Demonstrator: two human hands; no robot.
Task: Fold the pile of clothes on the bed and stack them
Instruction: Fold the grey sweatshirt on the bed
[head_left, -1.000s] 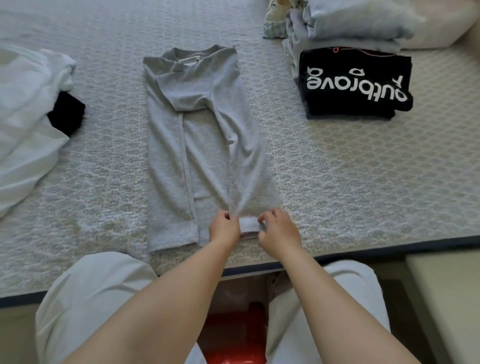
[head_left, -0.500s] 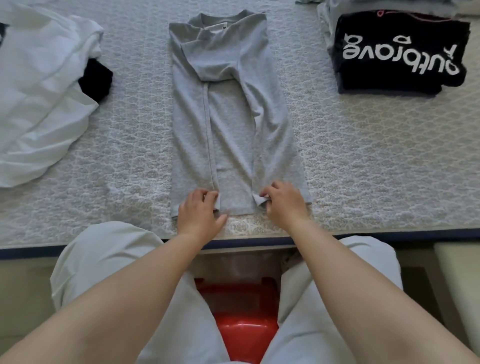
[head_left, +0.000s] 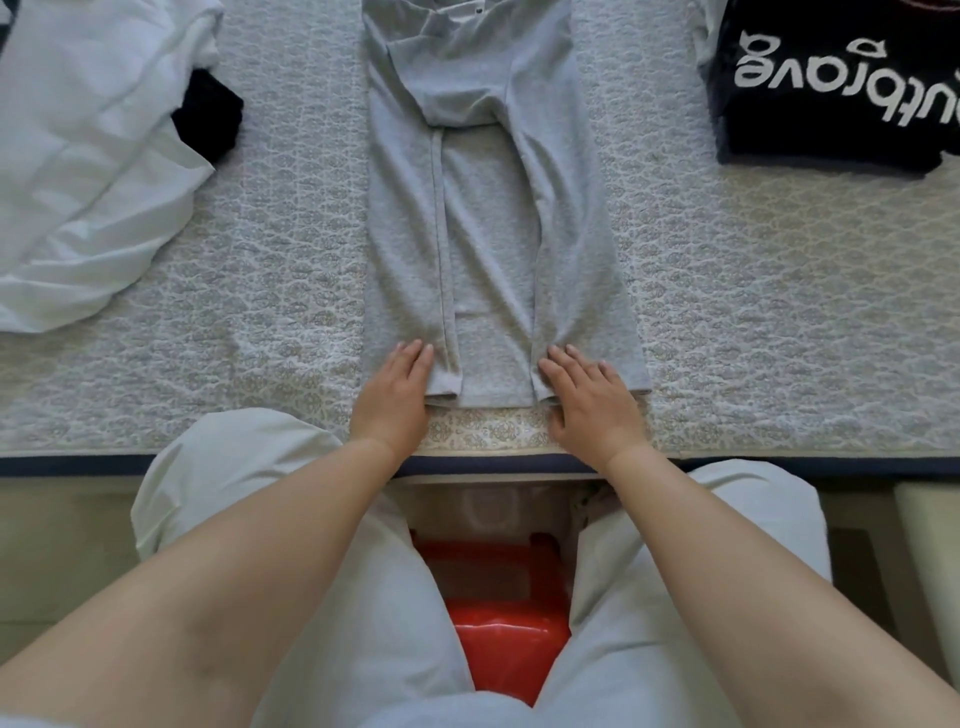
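A grey long-sleeved top (head_left: 488, 208) lies flat on the bed, folded into a long strip with both sleeves laid down its length. My left hand (head_left: 397, 387) rests flat on its near left corner, fingers straight. On the near right part, beside the right sleeve's cuff, my right hand (head_left: 589, 397) presses flat with spread fingers. A folded black shirt with white lettering (head_left: 841, 88) sits at the far right on top of a stack. Unfolded white clothes (head_left: 88, 171) and a black piece (head_left: 210, 114) lie at the left.
The patterned grey bedspread (head_left: 779, 291) ends in a dark front edge (head_left: 78, 464) close to my knees. A red stool (head_left: 506, 639) shows between my legs. A pale surface (head_left: 930, 525) stands at the right, below the bed edge.
My hands let go of the right sleeve's cuff after laying it down, moved apart, and now lie flat on the top's near end. The view has tilted closer to the bed.
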